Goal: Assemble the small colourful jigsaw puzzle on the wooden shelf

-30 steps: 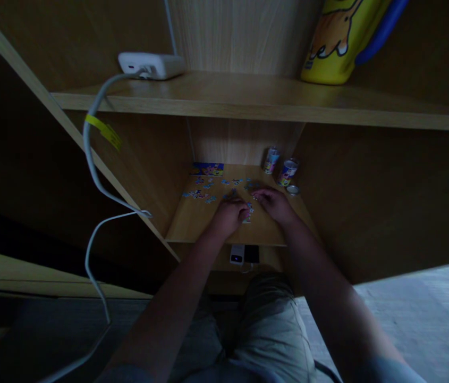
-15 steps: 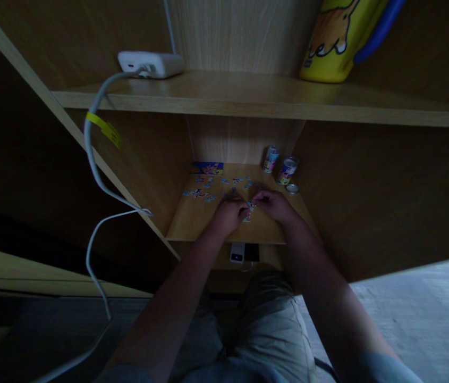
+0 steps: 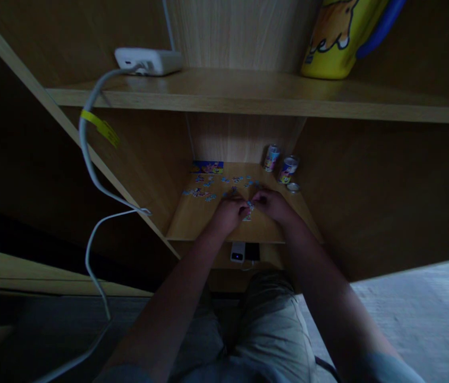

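Taking the small cluster of puzzle pieces (image 3: 247, 216) as the clock's centre, with twelve at the back of the shelf (image 3: 192, 226), the left hand (image 3: 229, 215) lies at nine o'clock, its fingers curled inward beside the cluster. The right hand (image 3: 272, 205) is between two and three, thumb and fingertips drawn close together at the cluster's far edge; whether either hand pinches a piece, I cannot tell. Loose pieces (image 3: 200, 193) lie scattered from ten to twelve o'clock, with a blue picture card (image 3: 208, 167) behind them. A slim printed can (image 3: 271, 159) stands at one, a second can (image 3: 288, 170) just beside it, and a round lid (image 3: 293, 188) lies flat at two.
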Demonstrator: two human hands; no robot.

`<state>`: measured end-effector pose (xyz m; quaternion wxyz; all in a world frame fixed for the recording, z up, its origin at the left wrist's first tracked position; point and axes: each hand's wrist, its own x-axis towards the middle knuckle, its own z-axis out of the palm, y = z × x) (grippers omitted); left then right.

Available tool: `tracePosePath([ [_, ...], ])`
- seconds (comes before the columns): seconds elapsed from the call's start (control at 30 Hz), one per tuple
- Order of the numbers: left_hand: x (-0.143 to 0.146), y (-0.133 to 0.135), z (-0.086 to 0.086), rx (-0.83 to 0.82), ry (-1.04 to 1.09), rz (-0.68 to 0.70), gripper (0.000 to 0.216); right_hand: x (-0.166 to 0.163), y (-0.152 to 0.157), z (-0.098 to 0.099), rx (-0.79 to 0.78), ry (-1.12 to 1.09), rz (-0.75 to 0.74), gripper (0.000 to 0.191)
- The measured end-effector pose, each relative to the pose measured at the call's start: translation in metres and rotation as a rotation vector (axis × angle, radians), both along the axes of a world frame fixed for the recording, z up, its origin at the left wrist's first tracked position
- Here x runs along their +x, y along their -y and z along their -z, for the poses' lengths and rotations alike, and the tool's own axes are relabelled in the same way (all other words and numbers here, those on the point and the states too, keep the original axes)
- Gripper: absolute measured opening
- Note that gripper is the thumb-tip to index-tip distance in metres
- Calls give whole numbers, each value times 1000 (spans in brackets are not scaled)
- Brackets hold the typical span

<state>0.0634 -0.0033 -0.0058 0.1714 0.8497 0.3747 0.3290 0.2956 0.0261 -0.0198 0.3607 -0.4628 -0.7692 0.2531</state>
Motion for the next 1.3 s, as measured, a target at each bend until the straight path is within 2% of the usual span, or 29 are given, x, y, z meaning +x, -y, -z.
tracePosePath([
  [0.23,0,-2,2,1,1,-2,12,-4,4,-5,67,95,15,10],
  [0.5,0,0,-2,-1,23,2,14,-9,2,0,195,214,66,5],
  [1.3,1,-2,3,30,2,-6,17,-6,1,-1,136,237,80,12],
])
